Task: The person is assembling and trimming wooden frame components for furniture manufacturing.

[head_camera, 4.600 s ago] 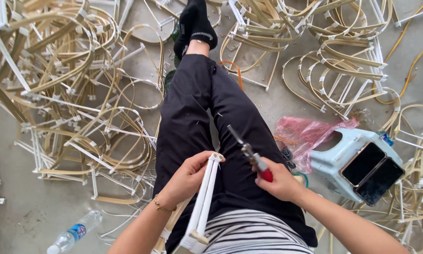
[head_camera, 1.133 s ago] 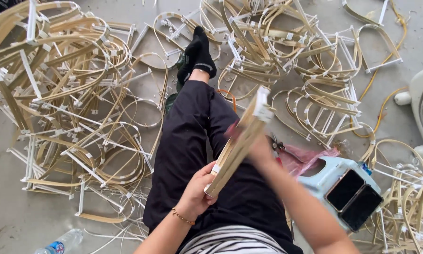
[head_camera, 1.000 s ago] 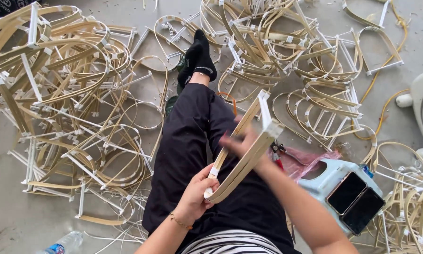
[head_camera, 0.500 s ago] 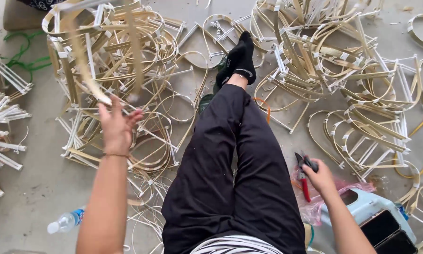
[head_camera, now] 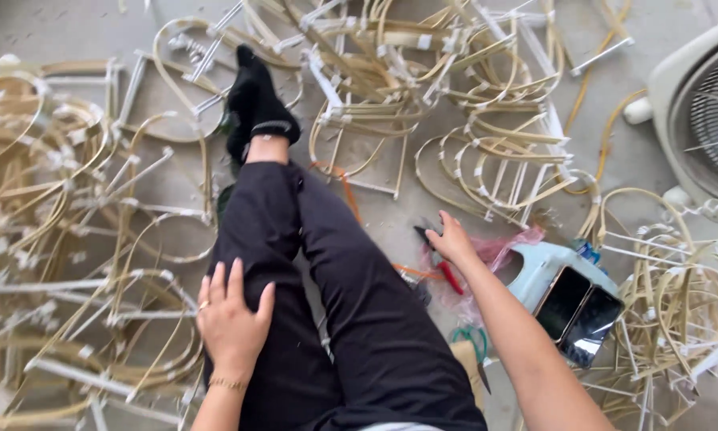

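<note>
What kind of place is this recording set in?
Probably a small craft workshop, worked from a bare concrete floor: bent cane frames lie heaped all around, red-handled pliers sit by the right hand, and a fan stands nearby.

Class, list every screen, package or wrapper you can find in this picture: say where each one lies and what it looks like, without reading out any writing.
Two phones: dark rectangular screens, side by side on the pale blue stool at right.
Pink bag: crumpled thin plastic on the floor, beside the right hand.
No signs or labels can be made out.
</note>
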